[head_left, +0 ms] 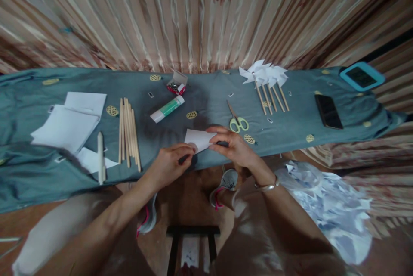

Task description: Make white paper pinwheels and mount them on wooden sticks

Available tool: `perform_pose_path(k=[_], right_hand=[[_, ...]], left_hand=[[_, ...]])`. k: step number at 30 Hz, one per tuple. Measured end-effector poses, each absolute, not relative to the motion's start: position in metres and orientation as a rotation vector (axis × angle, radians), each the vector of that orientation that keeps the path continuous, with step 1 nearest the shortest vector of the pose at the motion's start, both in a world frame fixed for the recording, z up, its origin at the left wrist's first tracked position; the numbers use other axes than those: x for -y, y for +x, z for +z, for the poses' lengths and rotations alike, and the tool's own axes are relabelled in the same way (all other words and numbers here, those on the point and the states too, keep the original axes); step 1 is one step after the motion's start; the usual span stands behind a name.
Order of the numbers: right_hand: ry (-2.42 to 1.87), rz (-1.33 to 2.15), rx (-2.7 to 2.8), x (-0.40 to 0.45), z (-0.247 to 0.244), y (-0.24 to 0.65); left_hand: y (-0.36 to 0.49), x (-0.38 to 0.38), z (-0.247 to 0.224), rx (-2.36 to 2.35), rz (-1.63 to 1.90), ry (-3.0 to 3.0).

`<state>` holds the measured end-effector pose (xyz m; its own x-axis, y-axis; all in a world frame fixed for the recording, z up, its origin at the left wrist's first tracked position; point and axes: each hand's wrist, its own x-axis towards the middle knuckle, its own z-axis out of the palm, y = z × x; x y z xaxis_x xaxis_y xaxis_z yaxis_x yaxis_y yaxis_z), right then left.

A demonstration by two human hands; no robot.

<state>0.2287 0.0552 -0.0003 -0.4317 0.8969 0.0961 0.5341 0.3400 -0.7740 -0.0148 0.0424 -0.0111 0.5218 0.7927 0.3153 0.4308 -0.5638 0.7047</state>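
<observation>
A small piece of white paper (200, 139) is held between both hands over the front edge of the cloth-covered table. My left hand (172, 162) pinches its lower left corner between thumb and fingers. On the right side, the fingers and thumb of my right hand (232, 147) grip the paper's edge. Green-handled scissors (238, 123) lie just behind my right hand. A green and white glue stick (167, 109) rests behind the paper to the left, near an open red box (177, 83) of small metallic pieces.
White paper sheets (69, 125), a pale marker-like stick (101, 157) and several wooden sticks (127, 134) lie left. Several paper pinwheels (264, 75), a phone (328, 112) and a blue-framed device (362, 76) are right. A plastic bag (332, 207) of folded paper sits below right.
</observation>
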Motion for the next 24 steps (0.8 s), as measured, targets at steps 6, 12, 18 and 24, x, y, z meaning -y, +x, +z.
perform_pose_path(k=[6,12,18,24], right_hand=[[-1.276,0.843,2.087,-0.059,-0.001,0.22],[-1.329,0.671,2.142,-0.068,-0.002,0.206],[-1.35,0.714,2.146,-0.077,-0.003,0.194],[-1.363,0.624,2.049,-0.078,-0.015,0.189]], left_hand=[[-0.02,-0.038,-0.013,-1.085,0.785,2.31],[-0.027,-0.035,-0.013,-1.134,0.704,2.243],[-0.032,-0.035,-0.011,-1.235,0.729,2.31],[-0.019,-0.025,-0.015,-1.078,0.753,2.595]])
